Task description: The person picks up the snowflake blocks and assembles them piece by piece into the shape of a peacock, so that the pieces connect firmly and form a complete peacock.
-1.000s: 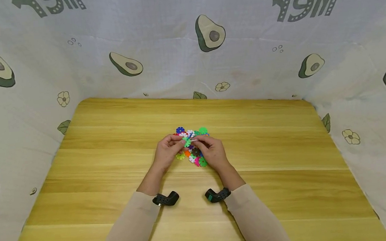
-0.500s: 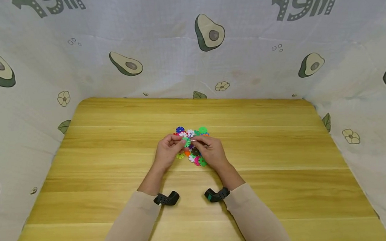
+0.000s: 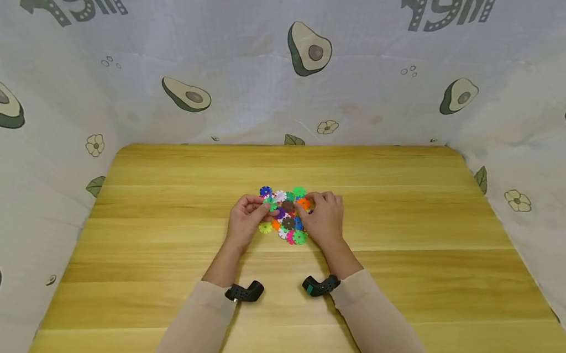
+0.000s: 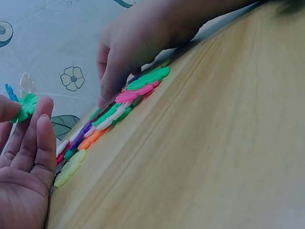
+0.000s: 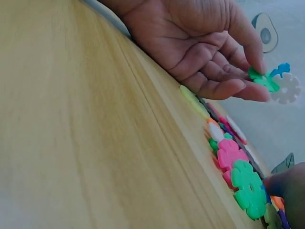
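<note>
In the head view my left hand [image 3: 245, 219] pinches a green flower-shaped plastic disc [image 3: 271, 204] between thumb and fingers, above the left side of a pile of similar discs. Joined to the green disc are a blue disc [image 5: 281, 70] and a white disc [image 5: 287, 88], clearest in the right wrist view. My right hand [image 3: 327, 217] reaches down over the pile's right side. Its thumb and fingers stand apart around an orange disc [image 3: 303, 203] and touch the pile; the fingertips are partly hidden.
The pile holds several overlapping discs, among them a yellow disc [image 3: 265, 228], a pink disc [image 5: 232, 153] and a dark blue disc [image 3: 265, 191]. It lies on a wooden table [image 3: 397, 228]. A white avocado-print cloth [image 3: 248, 52] hangs behind and beside the table.
My right hand has let go of the white disc, which stays joined to the green one, and has moved right and down to the pile. My left hand has barely moved.
</note>
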Demonstrator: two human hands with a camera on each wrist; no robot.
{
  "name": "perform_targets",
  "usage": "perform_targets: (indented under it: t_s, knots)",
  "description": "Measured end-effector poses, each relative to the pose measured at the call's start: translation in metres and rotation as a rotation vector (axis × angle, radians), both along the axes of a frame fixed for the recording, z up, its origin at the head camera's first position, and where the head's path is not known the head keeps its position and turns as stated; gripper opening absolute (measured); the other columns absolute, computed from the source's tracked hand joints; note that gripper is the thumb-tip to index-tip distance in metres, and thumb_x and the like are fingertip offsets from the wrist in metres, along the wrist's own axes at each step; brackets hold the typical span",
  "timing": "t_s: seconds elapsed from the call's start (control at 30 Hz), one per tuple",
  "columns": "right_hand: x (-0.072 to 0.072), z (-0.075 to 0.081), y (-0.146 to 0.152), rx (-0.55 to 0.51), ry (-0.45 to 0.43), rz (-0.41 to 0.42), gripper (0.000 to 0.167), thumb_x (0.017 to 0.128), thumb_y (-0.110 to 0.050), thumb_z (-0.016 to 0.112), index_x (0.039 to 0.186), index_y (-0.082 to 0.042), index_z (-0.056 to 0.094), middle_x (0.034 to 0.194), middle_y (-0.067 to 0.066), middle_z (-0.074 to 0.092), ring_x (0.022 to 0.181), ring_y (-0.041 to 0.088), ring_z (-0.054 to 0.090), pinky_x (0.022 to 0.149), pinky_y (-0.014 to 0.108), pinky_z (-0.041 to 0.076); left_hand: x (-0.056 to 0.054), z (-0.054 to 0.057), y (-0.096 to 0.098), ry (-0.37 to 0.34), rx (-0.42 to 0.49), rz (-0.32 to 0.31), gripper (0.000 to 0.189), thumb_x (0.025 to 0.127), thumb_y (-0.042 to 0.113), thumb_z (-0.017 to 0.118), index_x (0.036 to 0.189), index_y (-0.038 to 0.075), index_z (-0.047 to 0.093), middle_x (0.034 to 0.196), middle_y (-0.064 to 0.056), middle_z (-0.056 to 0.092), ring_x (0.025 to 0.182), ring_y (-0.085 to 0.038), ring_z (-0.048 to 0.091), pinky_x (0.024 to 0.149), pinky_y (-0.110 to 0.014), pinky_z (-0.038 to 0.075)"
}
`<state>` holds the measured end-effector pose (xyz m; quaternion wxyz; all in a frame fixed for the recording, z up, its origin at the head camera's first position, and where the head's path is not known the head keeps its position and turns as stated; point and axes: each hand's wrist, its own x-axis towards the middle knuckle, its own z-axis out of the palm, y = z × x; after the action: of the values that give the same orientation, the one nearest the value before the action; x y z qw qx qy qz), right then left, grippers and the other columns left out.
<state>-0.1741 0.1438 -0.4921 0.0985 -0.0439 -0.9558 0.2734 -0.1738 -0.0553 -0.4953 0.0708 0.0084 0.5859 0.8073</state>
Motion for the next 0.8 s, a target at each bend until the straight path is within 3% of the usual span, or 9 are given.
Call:
perform_targets:
  t_s: [0.13,0.33,0.57,0.8]
  knots:
    - [0.0,0.0,0.0,-0.115,0.012,0.025,0.035,0.093,-0.032,0.075,0.115,-0.005,0.07,0.108,0.016,0.069,0.102,0.033,0.055,0.09,0.044,0.045,0.0,0.001,0.0,-0.014,0.003,-0.007,0.014,0.098,0.0,0.062,0.11,-0.002,0.055,0.084,0.0,0.069,0.082,-0.016,0.078,0.073,-0.027,0.064]
    - [0.002,-0.001,-0.003,-0.355,0.134,0.131,0.016,0.096,-0.018,0.073,0.107,-0.006,0.071,0.095,0.011,0.073,0.081,0.024,0.063,0.068,0.028,0.05,0.002,0.002,0.001,-0.015,0.021,-0.018,0.009,0.099,-0.001,0.062,0.098,0.002,0.054,0.083,-0.002,0.07,0.082,-0.015,0.078,0.073,-0.026,0.064]
    - [0.007,-0.002,-0.008,-0.605,0.176,0.345,0.015,0.096,-0.013,0.071,0.107,-0.003,0.071,0.101,0.016,0.076,0.092,0.03,0.074,0.081,0.019,0.059,0.001,0.001,0.001,-0.014,0.029,-0.029,0.01,0.099,-0.001,0.061,0.095,0.003,0.053,0.083,0.001,0.07,0.079,-0.011,0.077,0.073,-0.025,0.064]
    - [0.008,0.0,-0.01,-0.682,0.15,0.371,0.016,0.094,-0.007,0.072,0.107,0.003,0.07,0.101,0.022,0.075,0.092,0.036,0.073,0.08,0.013,0.056,0.001,0.001,0.0,-0.017,0.043,-0.029,0.008,0.099,0.0,0.06,0.095,0.002,0.053,0.081,0.0,0.07,0.077,-0.011,0.077,0.072,-0.024,0.064]
